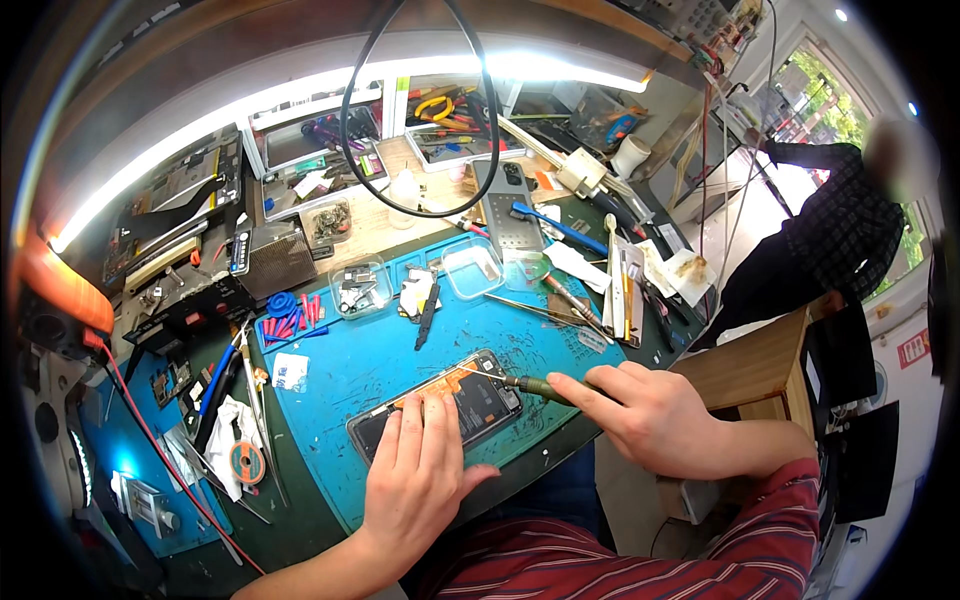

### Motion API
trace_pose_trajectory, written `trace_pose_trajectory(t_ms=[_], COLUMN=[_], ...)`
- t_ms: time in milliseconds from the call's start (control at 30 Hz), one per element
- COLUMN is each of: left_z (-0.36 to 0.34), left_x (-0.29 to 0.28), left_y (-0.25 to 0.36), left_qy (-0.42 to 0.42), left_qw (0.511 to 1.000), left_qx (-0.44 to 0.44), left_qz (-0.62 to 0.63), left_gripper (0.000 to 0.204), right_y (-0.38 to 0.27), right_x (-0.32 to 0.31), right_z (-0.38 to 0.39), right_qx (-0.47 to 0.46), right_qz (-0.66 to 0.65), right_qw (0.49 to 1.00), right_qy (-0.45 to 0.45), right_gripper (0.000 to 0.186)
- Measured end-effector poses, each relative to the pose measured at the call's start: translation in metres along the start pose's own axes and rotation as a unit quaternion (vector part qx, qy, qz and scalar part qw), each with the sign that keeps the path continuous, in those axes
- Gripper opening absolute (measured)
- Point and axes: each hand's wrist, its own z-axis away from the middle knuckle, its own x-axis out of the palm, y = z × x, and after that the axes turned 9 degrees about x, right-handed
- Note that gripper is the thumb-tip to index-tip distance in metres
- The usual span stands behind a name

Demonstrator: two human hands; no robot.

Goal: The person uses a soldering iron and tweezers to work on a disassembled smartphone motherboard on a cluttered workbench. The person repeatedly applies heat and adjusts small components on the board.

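Observation:
An opened phone (495, 408) lies slanted on the blue work mat (320, 420), its dark battery and an orange flex strip uncovered. My left hand (415, 470) rests on it with fingers stretched out side by side, pressing near the orange strip, thumb apart. From the right, my right hand (655, 415) grips a slim green-handled tool (540, 388), index finger along the handle. Its thin metal tip reaches over the phone's upper part, by the orange strip. Whether the tip touches is too fine to tell.
Beyond the phone are a black plastic strip (428, 315), small clear boxes (362, 288) of parts and a blue brush (560, 228). Tweezers and tools crowd the mat's right. A solder spool (247, 462) sits left. A cable loop (345, 120) hangs above; a person (835, 210) stands at right.

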Motion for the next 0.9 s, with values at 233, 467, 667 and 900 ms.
trace_pose_trajectory(t_ms=[233, 467, 667, 900], left_z=[0.001, 0.002, 0.002, 0.001], left_x=[0.002, 0.001, 0.002, 0.001], left_y=[0.001, 0.001, 0.001, 0.001], left_qy=[-0.003, -0.008, -0.007, -0.014], left_qw=[1.0, 1.0, 1.0, 1.0], left_qx=[0.008, 0.009, 0.009, 0.012], left_qz=[-0.015, -0.015, -0.015, -0.016], left_gripper=[0.094, 0.093, 0.093, 0.092], right_y=[-0.005, -0.005, 0.001, -0.005], right_x=[-0.003, 0.0, -0.003, 0.001], right_z=[-0.003, -0.003, 0.004, 0.002], right_qx=[-0.007, -0.007, 0.02, -0.004], right_qz=[0.011, -0.003, -0.005, -0.02], right_qw=[1.0, 1.0, 1.0, 1.0], right_qy=[-0.01, -0.008, -0.013, 0.003], right_gripper=[0.07, 0.07, 0.07, 0.071])
